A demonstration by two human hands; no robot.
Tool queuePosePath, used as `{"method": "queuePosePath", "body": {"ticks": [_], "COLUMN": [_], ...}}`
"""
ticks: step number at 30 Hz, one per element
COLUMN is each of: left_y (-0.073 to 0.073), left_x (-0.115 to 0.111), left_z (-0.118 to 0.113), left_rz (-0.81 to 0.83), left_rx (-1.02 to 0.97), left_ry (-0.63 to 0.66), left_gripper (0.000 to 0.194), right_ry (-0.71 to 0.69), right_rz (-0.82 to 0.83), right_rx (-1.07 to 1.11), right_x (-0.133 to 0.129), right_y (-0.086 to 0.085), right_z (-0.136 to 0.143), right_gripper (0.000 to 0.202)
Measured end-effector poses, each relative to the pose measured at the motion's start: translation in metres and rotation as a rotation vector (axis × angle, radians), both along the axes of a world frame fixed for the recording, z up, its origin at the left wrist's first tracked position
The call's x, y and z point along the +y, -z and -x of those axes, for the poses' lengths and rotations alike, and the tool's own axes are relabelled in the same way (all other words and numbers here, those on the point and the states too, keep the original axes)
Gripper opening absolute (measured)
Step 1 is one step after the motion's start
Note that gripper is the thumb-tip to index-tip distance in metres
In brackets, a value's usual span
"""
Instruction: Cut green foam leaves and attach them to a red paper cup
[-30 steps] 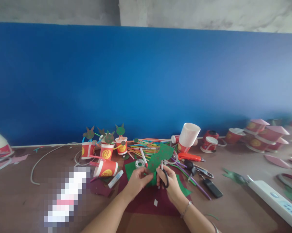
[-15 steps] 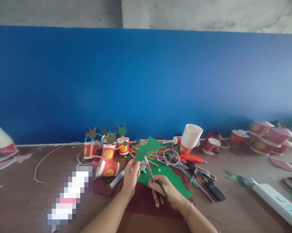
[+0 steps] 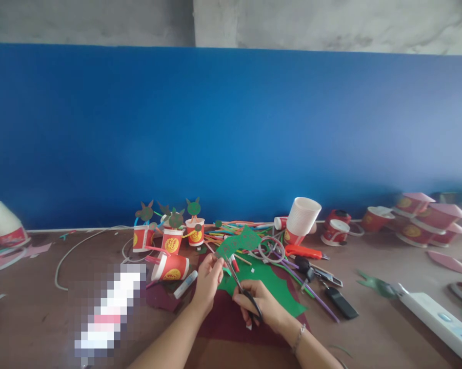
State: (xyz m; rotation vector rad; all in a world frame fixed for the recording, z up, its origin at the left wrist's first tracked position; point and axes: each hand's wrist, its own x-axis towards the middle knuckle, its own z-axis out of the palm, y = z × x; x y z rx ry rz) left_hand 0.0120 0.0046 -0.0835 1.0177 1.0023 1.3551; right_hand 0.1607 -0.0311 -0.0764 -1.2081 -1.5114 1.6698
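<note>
Near the middle of the table, my left hand (image 3: 211,277) pinches the lower left end of a green paper strip (image 3: 240,242) with dark markings. My right hand (image 3: 254,302) is closed round the black handles of a pair of scissors (image 3: 236,279), whose blades point up and left and meet the strip's lower edge by my left fingertips. Below both hands lie a larger green sheet (image 3: 280,292) and a dark red sheet (image 3: 223,328). A red and white marker (image 3: 234,263) shows just behind the blades.
Red paper cups (image 3: 172,242) with paper animal heads stand behind left, near a glue tube (image 3: 185,285). Coloured pipe cleaners (image 3: 219,230), a cup stack (image 3: 302,218), an orange cutter (image 3: 304,250) and keys (image 3: 303,265) lie beyond; a power strip (image 3: 434,318) is at right.
The green strip has tipped down to the right and looks bent. The scissors have turned slightly, with their blades now closer to my left fingertips. My right hand has shifted slightly.
</note>
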Motion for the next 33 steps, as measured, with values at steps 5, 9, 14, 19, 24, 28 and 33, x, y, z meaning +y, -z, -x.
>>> {"method": "queuePosePath", "body": {"ticks": [5, 9, 14, 19, 24, 28, 33], "left_y": [-0.0029, -0.0047, -0.0041, -0.0049, -0.0052, -0.0026, -0.0016], "left_x": [-0.0039, -0.0057, -0.0055, -0.0056, -0.0051, -0.0039, -0.0033], "left_z": [-0.0033, -0.0046, -0.0039, -0.0033, -0.0022, -0.0015, -0.0009], "left_rz": [-0.016, -0.013, 0.0, 0.058, 0.054, 0.06, 0.062], "left_rx": [0.039, 0.036, 0.037, 0.006, -0.001, 0.002, -0.024], "left_ry": [0.107, 0.14, 0.155, 0.178, 0.207, 0.214, 0.23], "left_gripper": [0.029, 0.028, 0.027, 0.029, 0.031, 0.032, 0.032], "right_ry": [0.024, 0.032, 0.031, 0.033, 0.027, 0.031, 0.034], "right_rz": [-0.029, -0.04, -0.046, -0.05, -0.077, -0.116, -0.137], "right_rx": [0.01, 0.01, 0.019, 0.008, -0.002, -0.025, -0.041], "right_x": [0.0008, 0.0012, 0.0014, 0.0019, 0.0018, 0.0022, 0.0023], "right_y": [0.0013, 0.0008, 0.0014, 0.0028, 0.0028, 0.0035, -0.001], "right_z": [-0.0005, 0.0008, 0.0017, 0.0014, 0.0011, 0.0007, 0.001], "right_gripper": [0.033, 0.032, 0.03, 0.03, 0.027, 0.028, 0.029]}}
